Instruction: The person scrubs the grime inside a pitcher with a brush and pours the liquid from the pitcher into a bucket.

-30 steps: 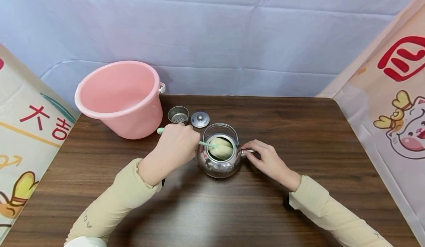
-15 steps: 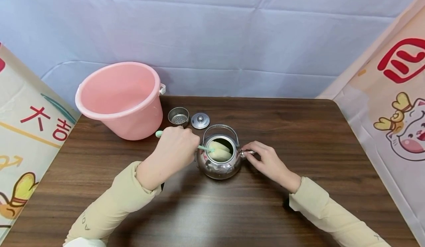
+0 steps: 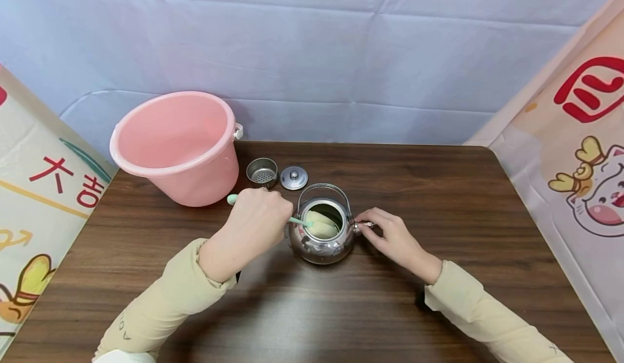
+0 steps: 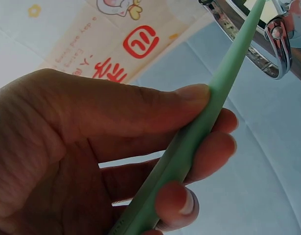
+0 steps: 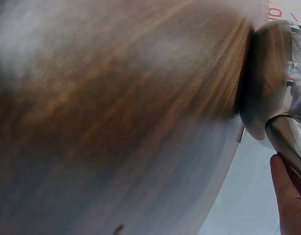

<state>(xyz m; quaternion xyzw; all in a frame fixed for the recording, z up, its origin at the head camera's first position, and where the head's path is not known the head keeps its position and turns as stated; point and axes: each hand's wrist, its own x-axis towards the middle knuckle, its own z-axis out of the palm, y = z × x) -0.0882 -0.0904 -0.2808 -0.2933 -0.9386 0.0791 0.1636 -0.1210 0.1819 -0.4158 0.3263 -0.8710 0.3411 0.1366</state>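
Between both hands stands a shiny metal teapot [image 3: 319, 252], uncovered, its hoop handle [image 3: 325, 185] upright. My left hand [image 3: 247, 227] grips the pale green handle [image 4: 204, 115] of a sponge brush, thumb on one side and curled fingers on the other. The brush's pale sponge head [image 3: 322, 228] is inside the teapot's opening, towards its left and front side; its lower part is hidden. At the teapot's right, my right hand [image 3: 394, 238] pinches the spout [image 5: 287, 134] between thumb and fingers. Only part of that hand shows in the right wrist view.
Behind the left hand are a small metal strainer [image 3: 262, 174] and a round knobbed lid [image 3: 294, 178], side by side. A large pink bucket [image 3: 190, 181] stands at the table's back left. The brown wooden table [image 3: 439, 189] ends against a pale cloth backdrop [image 3: 312, 70].
The sponge head has shifted left and slightly towards the front inside the teapot, and the left hand has moved slightly with it. The right hand keeps its hold on the spout.
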